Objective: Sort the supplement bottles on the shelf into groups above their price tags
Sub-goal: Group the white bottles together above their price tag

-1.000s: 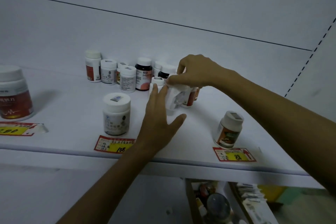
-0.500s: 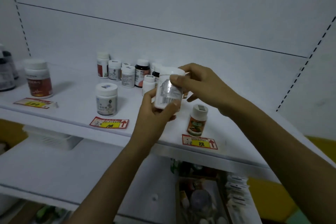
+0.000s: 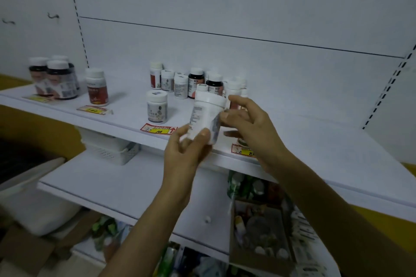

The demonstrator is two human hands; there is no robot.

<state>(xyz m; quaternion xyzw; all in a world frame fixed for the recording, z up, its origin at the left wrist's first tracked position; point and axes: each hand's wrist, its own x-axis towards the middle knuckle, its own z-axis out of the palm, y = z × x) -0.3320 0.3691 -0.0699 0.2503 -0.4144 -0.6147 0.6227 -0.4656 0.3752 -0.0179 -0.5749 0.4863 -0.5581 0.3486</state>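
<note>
Here left hand (image 3: 186, 150) grips white bottle (image 3: 206, 117) (tilted); right hand (image 3: 249, 123) relaxed, unclenched, just beside it.

body | left hand (image 3: 186, 153); right hand (image 3: 249, 123); both bare | forearms (image 3: 326, 198) bare, slender; uncovered to the frame's edge

1. The left hand (image 3: 186, 153) holds the white bottle (image 3: 206, 114) from below, thumb and fingers around its base.
2. This bottle is tilted, with its cap to the upper right.
3. The right hand (image 3: 249, 123) is beside the cap and its thumb touches the bottle; whether it grips is unclear.
4. A grey-label bottle (image 3: 157, 107) stands on the shelf (image 3: 315, 141) above a price tag (image 3: 158, 129).
</note>
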